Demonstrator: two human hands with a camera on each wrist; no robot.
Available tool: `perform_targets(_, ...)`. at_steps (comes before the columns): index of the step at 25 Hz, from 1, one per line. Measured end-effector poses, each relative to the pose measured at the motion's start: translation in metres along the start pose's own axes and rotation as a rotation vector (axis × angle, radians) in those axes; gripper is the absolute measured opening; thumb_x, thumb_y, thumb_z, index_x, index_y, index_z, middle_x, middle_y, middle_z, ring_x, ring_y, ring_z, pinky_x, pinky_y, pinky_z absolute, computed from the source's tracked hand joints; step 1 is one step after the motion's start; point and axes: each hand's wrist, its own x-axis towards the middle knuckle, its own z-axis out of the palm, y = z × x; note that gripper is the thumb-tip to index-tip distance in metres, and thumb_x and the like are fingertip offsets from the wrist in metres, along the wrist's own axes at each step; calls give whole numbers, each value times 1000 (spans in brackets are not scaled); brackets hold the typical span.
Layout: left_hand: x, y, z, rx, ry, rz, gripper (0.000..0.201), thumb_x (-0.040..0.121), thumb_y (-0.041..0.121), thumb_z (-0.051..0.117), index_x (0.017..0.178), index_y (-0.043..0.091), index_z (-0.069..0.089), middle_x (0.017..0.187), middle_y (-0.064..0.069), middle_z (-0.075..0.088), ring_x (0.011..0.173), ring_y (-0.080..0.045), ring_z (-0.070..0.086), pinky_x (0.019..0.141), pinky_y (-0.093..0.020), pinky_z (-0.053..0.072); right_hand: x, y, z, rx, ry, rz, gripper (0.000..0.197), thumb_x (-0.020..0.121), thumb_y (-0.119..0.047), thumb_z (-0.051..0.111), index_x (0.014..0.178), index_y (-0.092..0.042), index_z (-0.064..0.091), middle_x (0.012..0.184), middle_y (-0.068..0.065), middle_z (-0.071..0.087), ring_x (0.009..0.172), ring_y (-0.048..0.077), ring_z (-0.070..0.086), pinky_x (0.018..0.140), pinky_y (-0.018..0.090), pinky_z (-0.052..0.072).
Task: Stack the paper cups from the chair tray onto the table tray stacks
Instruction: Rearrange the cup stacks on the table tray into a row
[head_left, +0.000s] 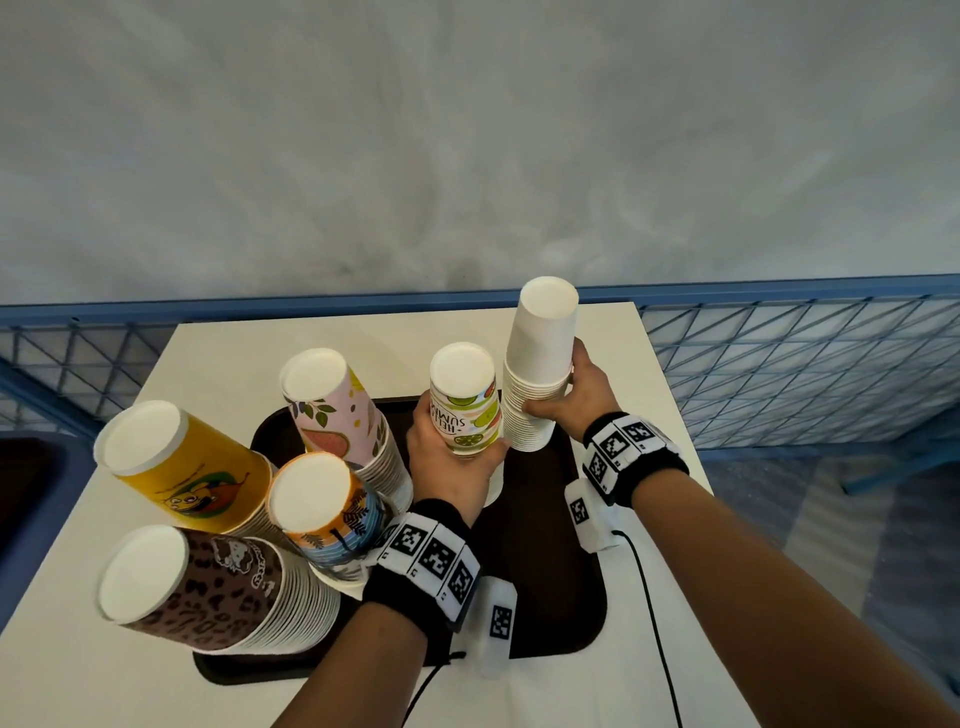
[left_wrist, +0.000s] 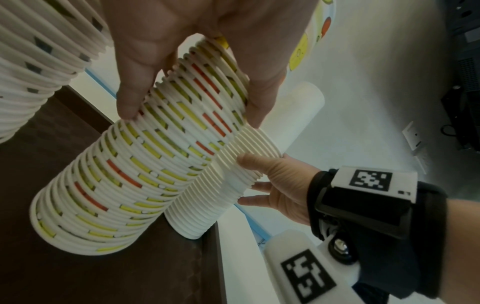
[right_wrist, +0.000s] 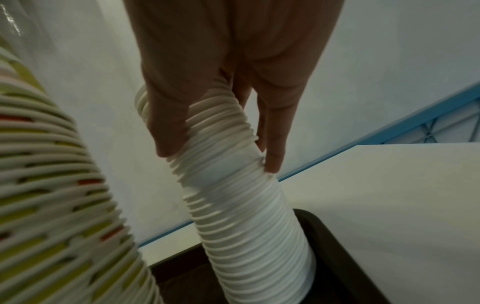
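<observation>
Several stacks of upturned paper cups stand on a dark brown tray (head_left: 576, 587) on the white table (head_left: 639, 374). My left hand (head_left: 452, 462) grips the lime-printed "Hello Summer" stack (head_left: 464, 400), thumb and fingers round its rims (left_wrist: 182, 115). My right hand (head_left: 576, 395) grips the plain white stack (head_left: 540, 364) at the tray's far right corner, fingers curled round its ribbed rims (right_wrist: 221, 131). The white stack (left_wrist: 207, 197) stands on the tray right beside the lime one. The chair tray is out of view.
A pink fruit-print stack (head_left: 337, 410), an orange stack (head_left: 176, 462), a blue-and-orange stack (head_left: 322, 514) and a brown leopard-print stack (head_left: 197, 587) crowd the tray's left half. A blue wire-mesh rail (head_left: 805, 353) runs behind the table. A dark chair edge (head_left: 26, 499) shows left.
</observation>
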Motion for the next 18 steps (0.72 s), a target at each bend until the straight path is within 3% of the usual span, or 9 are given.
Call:
perform_targets(2, 5, 4, 4, 1, 20, -18, 100, 44, 31, 77, 134, 16, 36, 129, -11, 50, 118, -24, 51, 103, -36, 42, -1, 3, 0, -3, -10, -1, 89, 63, -7, 80, 137, -17, 31, 132, 8, 53, 122, 25, 50, 97, 30, 39)
perform_targets(4, 13, 9, 8, -6, 42, -42, 98, 48, 25, 79, 135, 16, 35, 131, -11, 48, 120, -26, 49, 102, -33, 39, -1, 3, 1, -8, -15, -11, 89, 63, -7, 80, 137, -17, 31, 132, 8, 53, 122, 25, 49, 98, 30, 39)
perform_targets(7, 26, 14, 15, 0, 74, -73, 92, 57, 13, 80, 136, 18, 33, 134, -11, 46, 123, -27, 47, 106, -37, 38, -1, 3, 2, 1, -14, -4, 88, 64, -7, 80, 136, -16, 31, 132, 8, 53, 123, 25, 49, 97, 30, 38)
perform_targets(12, 49, 19, 23, -10, 64, -68, 91, 60, 13, 80, 137, 18, 32, 134, -11, 49, 122, -28, 50, 103, -35, 39, 0, 4, 3, 8, -11, 1, 88, 64, -4, 79, 137, -15, 31, 132, 9, 53, 122, 26, 49, 93, 25, 36)
perform_targets(18, 63, 17, 29, -39, 55, -54, 90, 61, 15, 80, 137, 21, 32, 134, -8, 50, 122, -26, 51, 102, -33, 39, 0, 4, 2, 6, -18, 9, 89, 64, -3, 79, 137, -14, 30, 133, 9, 52, 123, 26, 48, 97, 27, 37)
